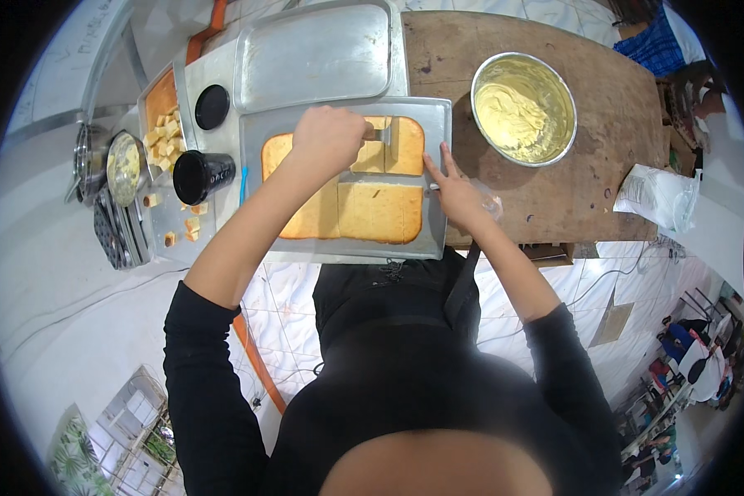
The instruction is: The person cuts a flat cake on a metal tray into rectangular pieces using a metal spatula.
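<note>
A golden rectangular sheet cake (378, 211) lies in a shallow metal tray (435, 235). A gap runs across its middle, and straight cut lines divide it into several pieces. My left hand (330, 135) reaches over the cake's far half, closed around the handle of a flat metal-bladed tool (382, 134). The blade stands over the far right part of the cake; the hand hides some cake beneath it. At the tray's right rim, my right hand (459, 193) rests with fingers apart, fingertips beside the cake's edge. A small pale thing shows by its thumb; I cannot tell what it is.
Pale yellow cream fills part of a metal bowl (514, 108) on the wooden table (595, 192). Behind lies another metal tray (316, 56). To the left are a black tub (203, 177), its lid (212, 106), cake cubes (164, 141) and a blue strip (243, 186). A white bag (657, 195) sits right.
</note>
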The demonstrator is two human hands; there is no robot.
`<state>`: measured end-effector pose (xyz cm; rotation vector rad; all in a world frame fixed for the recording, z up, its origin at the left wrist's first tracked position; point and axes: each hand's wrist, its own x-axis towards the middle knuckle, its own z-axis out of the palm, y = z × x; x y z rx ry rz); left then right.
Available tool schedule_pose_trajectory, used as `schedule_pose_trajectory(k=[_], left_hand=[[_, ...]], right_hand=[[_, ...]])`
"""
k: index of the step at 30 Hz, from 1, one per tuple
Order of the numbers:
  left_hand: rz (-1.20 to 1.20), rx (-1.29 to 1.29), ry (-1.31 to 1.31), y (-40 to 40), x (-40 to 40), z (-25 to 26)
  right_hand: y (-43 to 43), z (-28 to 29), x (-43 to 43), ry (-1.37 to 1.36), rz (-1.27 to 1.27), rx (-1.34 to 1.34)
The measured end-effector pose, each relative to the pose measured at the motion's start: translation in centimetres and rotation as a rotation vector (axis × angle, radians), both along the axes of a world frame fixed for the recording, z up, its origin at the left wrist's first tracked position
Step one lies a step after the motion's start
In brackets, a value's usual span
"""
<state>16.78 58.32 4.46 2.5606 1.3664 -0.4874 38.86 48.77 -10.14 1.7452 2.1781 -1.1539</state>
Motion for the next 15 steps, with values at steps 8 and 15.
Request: schedule_pose_trajectory(k=[8,15], left_hand=[[0.078,-0.032,0.010,-1.4,-0.6,0.7],[0.152,-0.019,-0.002,-2.7,0.2,1.9]], right_hand=[[0.9,3.6,0.4,-0.181,0.284,0.437],[2.4,3.9,0.9,-0.347,0.344,0.564]])
